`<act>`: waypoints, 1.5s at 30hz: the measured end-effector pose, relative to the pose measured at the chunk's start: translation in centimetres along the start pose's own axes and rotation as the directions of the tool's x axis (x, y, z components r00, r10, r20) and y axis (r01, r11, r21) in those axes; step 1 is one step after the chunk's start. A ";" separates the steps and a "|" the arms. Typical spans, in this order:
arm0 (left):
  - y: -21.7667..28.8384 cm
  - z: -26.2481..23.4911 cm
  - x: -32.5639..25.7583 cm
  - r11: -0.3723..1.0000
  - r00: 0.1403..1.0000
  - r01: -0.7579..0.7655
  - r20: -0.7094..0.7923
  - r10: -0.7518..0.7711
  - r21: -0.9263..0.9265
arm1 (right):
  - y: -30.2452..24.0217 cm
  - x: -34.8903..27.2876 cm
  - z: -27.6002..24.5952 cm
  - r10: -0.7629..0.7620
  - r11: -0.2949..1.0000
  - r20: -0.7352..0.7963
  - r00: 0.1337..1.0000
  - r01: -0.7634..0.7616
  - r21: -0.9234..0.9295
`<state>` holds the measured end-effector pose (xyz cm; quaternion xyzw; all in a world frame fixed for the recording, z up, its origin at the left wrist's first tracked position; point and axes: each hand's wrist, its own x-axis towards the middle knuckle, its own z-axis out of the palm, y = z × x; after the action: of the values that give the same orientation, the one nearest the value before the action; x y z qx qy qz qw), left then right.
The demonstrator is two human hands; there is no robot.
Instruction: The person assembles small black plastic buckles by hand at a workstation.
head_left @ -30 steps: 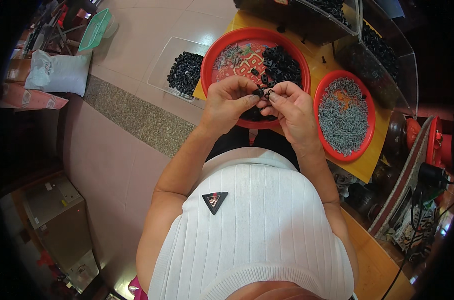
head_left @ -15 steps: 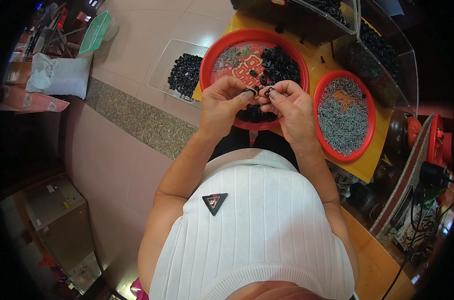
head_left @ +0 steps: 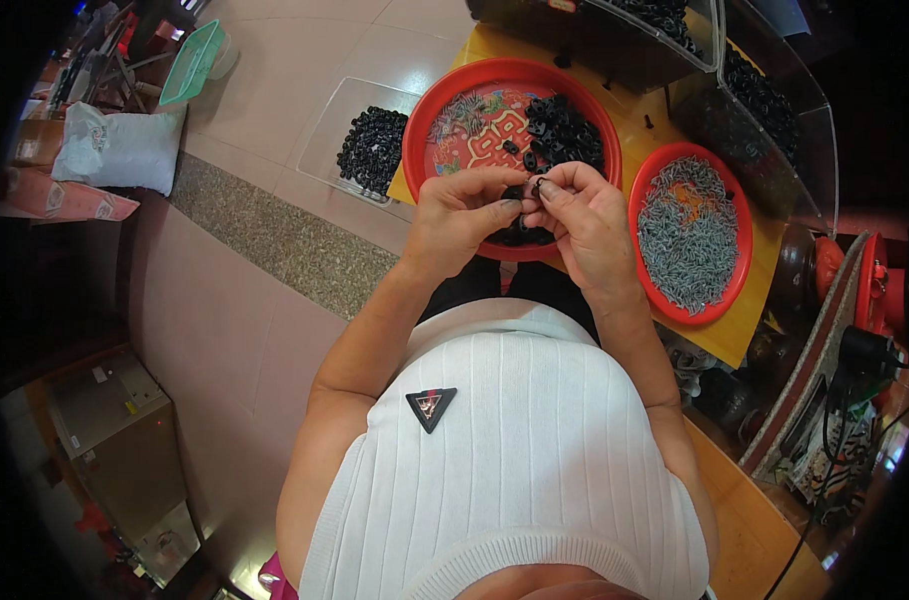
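While both hands meet above the near rim of the large red tray (head_left: 419,150) at the yellow table's (head_left: 494,45) left edge, the left hand (head_left: 459,220) and right hand (head_left: 584,225) each pinch a small black part (head_left: 537,187) between fingertips. A slack pinch could drop it into the heap of black parts (head_left: 564,130). Since half a second ago, the fingertips have closed together.

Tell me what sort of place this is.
Probably a small workshop for hand assembly. Both hands pinch a small black part over a red tray of black pieces, beside a red tray of grey metal bits and clear bins.
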<state>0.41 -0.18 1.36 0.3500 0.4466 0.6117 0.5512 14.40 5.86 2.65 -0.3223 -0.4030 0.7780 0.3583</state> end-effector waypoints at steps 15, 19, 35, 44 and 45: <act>-0.6 -1.1 0.1 0.959 0.998 -0.023 0.042 0.037 -0.284 | -0.8 -0.8 0.5 0.024 0.964 -0.025 0.999 -0.030 -0.265; -0.6 -1.1 0.0 0.956 0.996 -0.010 0.077 0.034 -0.292 | -0.9 -0.9 0.7 0.024 0.958 -0.051 0.998 -0.037 -0.284; -0.7 -0.6 -0.1 0.980 0.993 -0.065 0.082 0.082 -0.190 | -1.0 -0.9 1.2 0.012 0.938 -0.075 0.997 -0.038 -0.345; -0.8 -0.3 -0.2 0.989 0.996 -0.052 0.067 0.062 -0.139 | -1.0 -0.8 1.0 0.025 0.935 -0.067 0.997 -0.046 -0.351; -0.8 -0.4 -0.3 0.993 0.997 -0.046 0.059 0.053 -0.112 | -1.0 -0.8 0.9 0.029 0.934 -0.063 0.998 -0.049 -0.353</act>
<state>0.41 -0.51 0.51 0.3485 0.3862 0.6379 0.5679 14.42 5.27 4.11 -0.4115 -0.5197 0.6902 0.2901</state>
